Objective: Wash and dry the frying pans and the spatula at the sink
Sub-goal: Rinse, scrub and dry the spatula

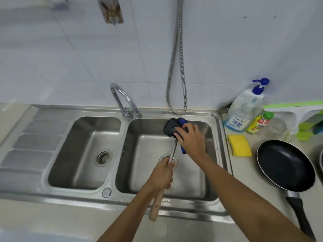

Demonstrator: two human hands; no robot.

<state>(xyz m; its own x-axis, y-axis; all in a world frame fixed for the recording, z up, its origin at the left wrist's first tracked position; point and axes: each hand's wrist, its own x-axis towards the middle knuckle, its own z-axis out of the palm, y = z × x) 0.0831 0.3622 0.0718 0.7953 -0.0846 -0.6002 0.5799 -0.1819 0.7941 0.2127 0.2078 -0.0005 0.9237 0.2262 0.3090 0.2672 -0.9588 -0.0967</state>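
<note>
My left hand (162, 175) grips the spatula's metal shaft, and its wooden handle (156, 206) sticks out below my fist. The spatula's black head (169, 127) is held over the right sink basin (150, 172). My right hand (190, 139) holds a blue cloth (182, 121) against that head, fingers curled over it; a strip of the cloth hangs below my palm. A black frying pan (284, 165) sits upright on the counter to the right, handle pointing toward me. Part of another round rim (321, 159) shows at the right edge.
A chrome tap (125, 100) stands between the two basins, and a metal hose (176, 67) hangs down the tiled wall. On the right counter lie a yellow sponge (239, 145), a pump soap bottle (243, 110), a small yellow bottle (259, 122) and green items.
</note>
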